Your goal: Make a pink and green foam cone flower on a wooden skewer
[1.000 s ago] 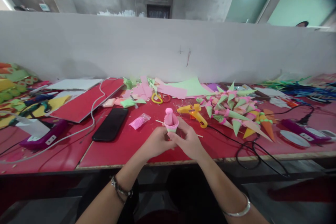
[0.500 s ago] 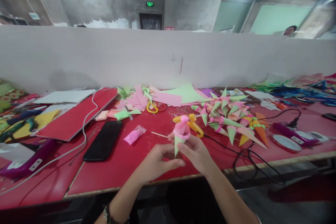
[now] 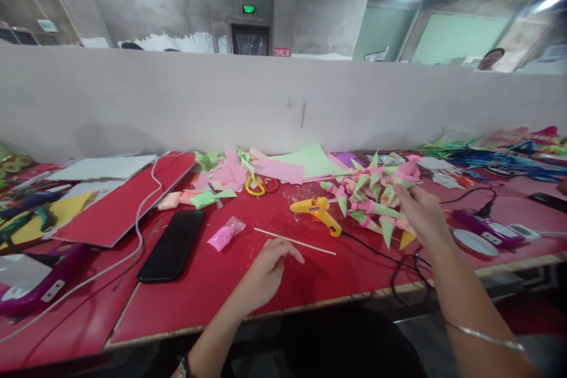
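My right hand (image 3: pixel 419 209) reaches over a heap of green and pink paper cones (image 3: pixel 374 189) on the right. Its fingers are around a paper cone (image 3: pixel 406 172) with a pink top, held at the heap's upper right; the fingertips are partly hidden. Over the red tabletop, my left hand (image 3: pixel 268 266) is empty, its fingers loosely bent and apart. Just beyond it lies a thin wooden stick (image 3: pixel 305 243). A yellow glue gun (image 3: pixel 319 209) rests between the stick and the heap.
A black phone (image 3: pixel 172 245) and a pink clay packet (image 3: pixel 225 233) lie to the left. Yellow-handled scissors (image 3: pixel 255 186) sit by paper scraps (image 3: pixel 228 168). A black cable (image 3: pixel 376 251) runs right, near a purple power strip (image 3: pixel 487 227) and a white round lid (image 3: pixel 475 243).
My right hand has carried the paper cone from in front of me rightward to the heap. The left hand has let go of it and stays near the middle, uncovering the stick.
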### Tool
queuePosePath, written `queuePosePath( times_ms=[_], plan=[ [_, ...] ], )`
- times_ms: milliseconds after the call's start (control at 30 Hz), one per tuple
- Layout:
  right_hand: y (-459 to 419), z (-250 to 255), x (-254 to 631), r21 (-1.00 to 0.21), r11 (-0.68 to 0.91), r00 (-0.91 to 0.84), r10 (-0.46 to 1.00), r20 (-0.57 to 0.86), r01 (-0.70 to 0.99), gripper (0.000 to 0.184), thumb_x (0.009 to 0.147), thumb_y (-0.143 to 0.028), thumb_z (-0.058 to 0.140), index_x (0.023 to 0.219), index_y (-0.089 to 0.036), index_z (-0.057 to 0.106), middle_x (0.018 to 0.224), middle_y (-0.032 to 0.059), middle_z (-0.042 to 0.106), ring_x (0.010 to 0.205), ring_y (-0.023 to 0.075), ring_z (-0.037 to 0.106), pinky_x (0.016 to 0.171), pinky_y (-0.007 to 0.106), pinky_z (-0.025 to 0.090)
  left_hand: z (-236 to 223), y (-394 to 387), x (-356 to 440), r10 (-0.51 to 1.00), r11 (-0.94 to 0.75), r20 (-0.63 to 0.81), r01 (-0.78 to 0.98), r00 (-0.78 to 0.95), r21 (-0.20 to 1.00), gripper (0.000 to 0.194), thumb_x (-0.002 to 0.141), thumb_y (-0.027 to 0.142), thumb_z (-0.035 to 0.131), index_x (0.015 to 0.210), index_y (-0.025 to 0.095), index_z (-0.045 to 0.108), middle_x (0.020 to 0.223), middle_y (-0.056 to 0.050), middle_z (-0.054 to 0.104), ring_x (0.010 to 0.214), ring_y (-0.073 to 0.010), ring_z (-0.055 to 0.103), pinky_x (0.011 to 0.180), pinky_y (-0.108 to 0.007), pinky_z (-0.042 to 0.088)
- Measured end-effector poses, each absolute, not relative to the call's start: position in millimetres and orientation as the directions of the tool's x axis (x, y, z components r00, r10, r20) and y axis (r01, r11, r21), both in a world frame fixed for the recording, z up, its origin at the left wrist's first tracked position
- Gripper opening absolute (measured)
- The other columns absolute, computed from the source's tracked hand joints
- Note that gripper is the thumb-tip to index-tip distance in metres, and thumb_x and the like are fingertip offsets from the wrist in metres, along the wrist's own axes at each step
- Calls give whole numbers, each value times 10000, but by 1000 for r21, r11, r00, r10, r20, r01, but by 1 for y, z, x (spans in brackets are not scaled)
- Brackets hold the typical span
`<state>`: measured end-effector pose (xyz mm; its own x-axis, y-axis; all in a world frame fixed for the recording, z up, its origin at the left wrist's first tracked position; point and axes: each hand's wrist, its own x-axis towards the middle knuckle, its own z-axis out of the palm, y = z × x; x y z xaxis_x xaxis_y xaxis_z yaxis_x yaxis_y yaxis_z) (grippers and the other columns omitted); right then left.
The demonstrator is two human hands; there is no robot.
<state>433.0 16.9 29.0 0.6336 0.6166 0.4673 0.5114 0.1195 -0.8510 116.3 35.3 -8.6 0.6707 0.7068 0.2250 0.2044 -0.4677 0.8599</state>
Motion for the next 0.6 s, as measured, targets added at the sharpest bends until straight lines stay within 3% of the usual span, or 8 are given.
queuePosePath(
  times_ms=[133,300,433,600],
  plan=[
    [30,38,462,-708,-178,591,704,393,683,253,655,-394,590,481,-217,543,517,47,538,521,121,490,543,322,288,-12,37,118,725,-469,223,230,652,852,380,689,-31,283,788,187,578,876,-35,563,905,-155,499,850,-298,365],
    [47,27,476,-468,-424,580,772,261,775,376,703,-471,517,468,-177,517,619,160,598,711,237,599,580,344,305,-12,38,117,736,-467,203,267,646,843,387,676,-38,283,790,188,576,897,-32,563,918,-155,493,855,-297,359],
    [60,18,484,-275,-563,617,766,180,779,366,760,-403,484,623,-94,624,789,254,631,843,328,602,661,358,376,-11,38,116,746,-460,186,292,640,838,403,634,-56,286,792,179,573,900,-31,561,924,-147,487,856,-284,356],
    [63,25,487,-61,-607,609,781,141,792,477,789,-443,410,846,-38,655,836,271,639,813,344,618,649,385,422,-12,38,115,738,-478,203,287,643,830,441,594,-67,290,804,185,585,904,-22,560,923,-141,474,854,-271,353]
  ],
)
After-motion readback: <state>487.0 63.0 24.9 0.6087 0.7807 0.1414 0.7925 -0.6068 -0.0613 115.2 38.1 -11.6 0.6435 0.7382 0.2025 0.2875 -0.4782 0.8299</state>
